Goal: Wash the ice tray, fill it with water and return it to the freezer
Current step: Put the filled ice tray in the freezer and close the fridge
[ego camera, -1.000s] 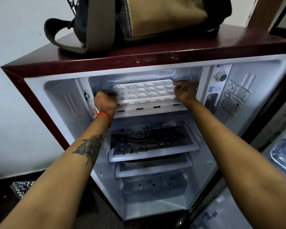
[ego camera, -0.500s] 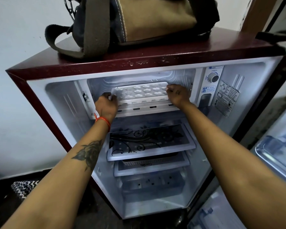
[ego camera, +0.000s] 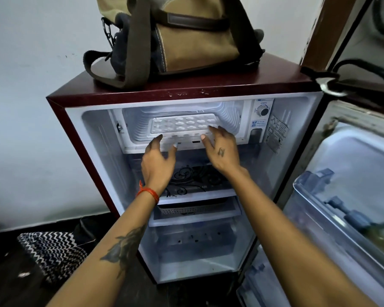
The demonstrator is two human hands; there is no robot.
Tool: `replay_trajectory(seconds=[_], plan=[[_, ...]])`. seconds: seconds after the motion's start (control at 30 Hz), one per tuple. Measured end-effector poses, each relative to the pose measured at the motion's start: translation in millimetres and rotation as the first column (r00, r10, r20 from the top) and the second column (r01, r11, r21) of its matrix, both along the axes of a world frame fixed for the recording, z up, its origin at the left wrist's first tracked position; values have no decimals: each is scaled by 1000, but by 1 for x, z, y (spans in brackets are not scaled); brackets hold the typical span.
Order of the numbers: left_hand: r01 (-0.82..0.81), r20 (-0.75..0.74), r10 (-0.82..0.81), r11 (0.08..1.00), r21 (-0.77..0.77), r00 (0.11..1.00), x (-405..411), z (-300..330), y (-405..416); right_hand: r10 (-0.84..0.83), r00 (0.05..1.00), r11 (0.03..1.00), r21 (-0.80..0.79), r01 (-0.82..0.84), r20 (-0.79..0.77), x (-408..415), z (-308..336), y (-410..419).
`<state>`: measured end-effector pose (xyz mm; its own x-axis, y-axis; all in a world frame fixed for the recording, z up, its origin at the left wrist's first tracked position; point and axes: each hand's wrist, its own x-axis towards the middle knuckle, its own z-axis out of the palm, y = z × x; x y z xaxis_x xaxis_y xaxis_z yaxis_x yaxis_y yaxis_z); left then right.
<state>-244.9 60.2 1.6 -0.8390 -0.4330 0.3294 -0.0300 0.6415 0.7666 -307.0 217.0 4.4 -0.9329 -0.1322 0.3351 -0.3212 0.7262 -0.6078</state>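
A small maroon fridge (ego camera: 80, 138) stood open against a pale wall (ego camera: 31, 85), a canvas bag (ego camera: 186, 36) on top. The ice tray (ego camera: 184, 125) lay in the freezer compartment (ego camera: 228, 120). Left hand (ego camera: 157, 162) and right hand (ego camera: 222, 151) hovered before it, fingers loose, holding nothing. Label writing was unreadable.

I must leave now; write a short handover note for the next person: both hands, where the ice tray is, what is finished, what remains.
Left hand: open, holding nothing, fingers in front of the freezer's front edge.
Right hand: open, holding nothing, fingertips near the tray's front right corner.
Ice tray: lying flat inside the freezer compartment, at the top of the fridge.
Done: tray is in the freezer.
Left: fridge door stands open on the right; probably close it. Whether the tray holds water cannot be told.
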Motion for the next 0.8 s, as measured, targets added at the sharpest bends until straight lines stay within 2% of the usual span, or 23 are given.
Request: replay_trajectory(seconds=[0.1,0.43,0.8], plan=[[63,1,-63,997,54,998,26,-3,14,-4,1000,1000,-24,4,3,35,0,3],[97,51,-107,982,163,993,132,-16,59,8,993,994,-113,5,116,157,-26,24],[110,117,-131,979,169,984,221,-30,85,13,982,987,-157,18,189,254,-47,48]])
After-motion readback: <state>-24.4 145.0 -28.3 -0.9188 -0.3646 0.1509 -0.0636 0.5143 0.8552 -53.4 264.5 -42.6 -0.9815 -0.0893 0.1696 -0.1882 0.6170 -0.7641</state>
